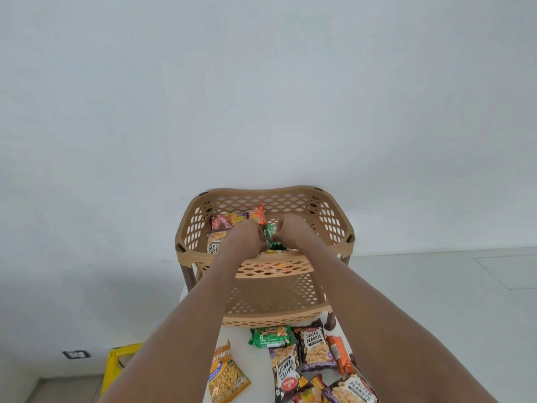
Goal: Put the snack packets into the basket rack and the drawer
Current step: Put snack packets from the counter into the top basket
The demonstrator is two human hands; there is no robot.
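Observation:
A tan perforated basket rack [334, 228] stands on a white surface against the wall. Both my hands reach into its top basket. My left hand [247, 238] and my right hand [292, 232] both grip a green snack packet [271, 235] held upright between them. Inside the top basket lie a brown packet [229, 221], an orange packet [258, 214] and a peanut packet [215, 241]. Several more packets lie on the white surface [258, 362] below the rack, among them a green packet [271, 336], salted peanut packets [313, 347] and a yellow peanut packet [228, 376]. No drawer is in view.
The rack's lower basket [279, 303] shows under my forearms, with small packets visible through the upper basket's front wall. A yellow stool [119, 365] stands on the floor at lower left. A wall socket [76, 354] sits low on the wall.

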